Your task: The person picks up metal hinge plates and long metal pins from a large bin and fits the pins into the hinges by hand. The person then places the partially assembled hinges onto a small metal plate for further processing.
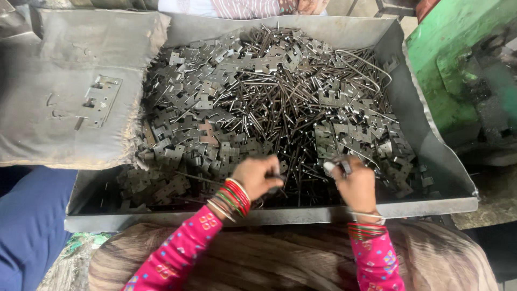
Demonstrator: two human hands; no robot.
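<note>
A large grey metal tray (425,206) holds a heap of small notched metal plates (215,116) and thin metal pins (274,102). My left hand (257,175), with red and green bangles at the wrist, is closed over the near part of the heap, pinching a thin pin. Just to its right, my right hand (353,182) grips a small metal plate at its fingertips. Both hands hover over the tray's front edge, a short gap between them. Pink patterned sleeves cover my forearms.
A grey padded block (70,97) with a metal jig set into it sits left of the tray. A green machine body (458,64) stands at the right. Blue cloth (29,215) lies at the lower left. Another person's striped clothing (242,6) shows beyond the tray.
</note>
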